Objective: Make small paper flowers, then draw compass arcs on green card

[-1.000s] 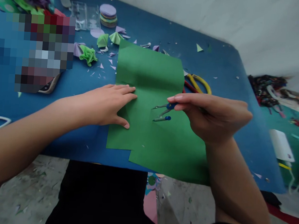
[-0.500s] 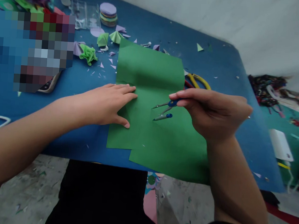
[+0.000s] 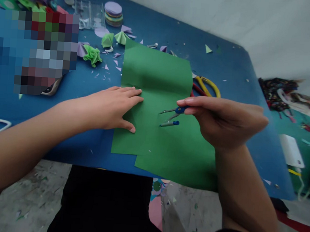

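Green paper (image 3: 153, 140) lies in front of me, in what looks like two overlapping sheets, with its lower right corner reaching past the table's front edge. My left hand (image 3: 118, 108) rests flat on its left side, fingers spread. Between the thumb and fingertips of my right hand (image 3: 220, 122) is a drawing compass (image 3: 180, 110), gripped by its blue head. The compass leans over toward the right, its needle leg and its pencil leg (image 3: 169, 123) both pointing left at the paper. Whether the tips touch the paper I cannot tell.
Scissors with yellow handles (image 3: 210, 85) and a red-handled tool (image 3: 199, 89) lie partly behind the right hand. Folded green pieces (image 3: 92, 56), round paper discs (image 3: 113, 12), a clear plastic box (image 3: 89, 14) and paper scraps are at the back left. A phone (image 3: 52, 87) is partly blurred out.
My right hand has moved slightly right and down, tilting the compass flatter. My left hand stays in place on the paper.
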Available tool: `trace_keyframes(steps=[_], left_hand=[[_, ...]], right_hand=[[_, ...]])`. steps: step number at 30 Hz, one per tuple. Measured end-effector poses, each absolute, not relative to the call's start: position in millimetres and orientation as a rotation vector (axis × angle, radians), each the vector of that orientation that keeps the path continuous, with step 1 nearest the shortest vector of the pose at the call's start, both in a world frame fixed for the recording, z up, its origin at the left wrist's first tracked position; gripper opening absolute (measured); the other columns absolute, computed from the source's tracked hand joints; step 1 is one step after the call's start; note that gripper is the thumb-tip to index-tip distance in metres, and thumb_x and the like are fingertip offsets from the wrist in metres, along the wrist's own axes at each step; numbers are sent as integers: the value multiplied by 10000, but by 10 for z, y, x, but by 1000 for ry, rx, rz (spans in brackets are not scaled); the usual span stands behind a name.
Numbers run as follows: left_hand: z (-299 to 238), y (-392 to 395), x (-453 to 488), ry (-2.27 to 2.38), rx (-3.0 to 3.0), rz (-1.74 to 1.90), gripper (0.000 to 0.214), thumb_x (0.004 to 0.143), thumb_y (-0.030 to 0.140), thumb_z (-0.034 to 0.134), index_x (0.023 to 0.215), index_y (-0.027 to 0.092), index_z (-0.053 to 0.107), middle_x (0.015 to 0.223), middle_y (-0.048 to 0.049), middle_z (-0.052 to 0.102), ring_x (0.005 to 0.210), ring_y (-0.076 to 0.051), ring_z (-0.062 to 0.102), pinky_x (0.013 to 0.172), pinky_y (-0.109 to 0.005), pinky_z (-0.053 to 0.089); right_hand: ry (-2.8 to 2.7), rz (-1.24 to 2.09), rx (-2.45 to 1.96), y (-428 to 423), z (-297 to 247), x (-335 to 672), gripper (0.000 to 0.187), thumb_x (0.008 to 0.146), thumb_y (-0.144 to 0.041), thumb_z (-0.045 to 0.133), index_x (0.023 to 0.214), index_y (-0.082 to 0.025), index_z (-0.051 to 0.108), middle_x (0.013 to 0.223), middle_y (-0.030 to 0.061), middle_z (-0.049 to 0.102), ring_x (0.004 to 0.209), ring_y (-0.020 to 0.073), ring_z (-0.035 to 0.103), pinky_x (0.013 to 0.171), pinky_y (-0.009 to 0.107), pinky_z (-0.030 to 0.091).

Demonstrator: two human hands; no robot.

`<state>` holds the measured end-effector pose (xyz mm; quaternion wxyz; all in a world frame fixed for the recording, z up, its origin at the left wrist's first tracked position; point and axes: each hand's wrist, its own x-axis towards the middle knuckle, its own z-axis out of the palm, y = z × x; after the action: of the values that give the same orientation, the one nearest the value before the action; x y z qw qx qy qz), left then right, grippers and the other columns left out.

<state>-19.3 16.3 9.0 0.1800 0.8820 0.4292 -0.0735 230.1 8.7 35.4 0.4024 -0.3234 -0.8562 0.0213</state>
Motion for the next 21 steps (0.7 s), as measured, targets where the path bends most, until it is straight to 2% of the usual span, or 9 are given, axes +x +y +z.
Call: trace_keyframes(steps=[13,21], left_hand=[[138,134,-153,1262,2521,-270,928,746,658,560,1473,159,271,1578,-98,179,1420,-326,231,1129,-408,220],[116,152,-172,1241,2522,-260,910,764,673,518,1474,163,264,1579,-98,171,1421,-323,228,1127,-406,217]], right_hand=[[-2193,103,-890,34,398,2282,175,807,-178,696,903,-319,736,791,-75,751,657,139,705,599,252,556],[-2212,164,-878,19,413,2269,211,805,-157,692,912,-335,732,804,-79,750,648,127,700,604,239,555]])
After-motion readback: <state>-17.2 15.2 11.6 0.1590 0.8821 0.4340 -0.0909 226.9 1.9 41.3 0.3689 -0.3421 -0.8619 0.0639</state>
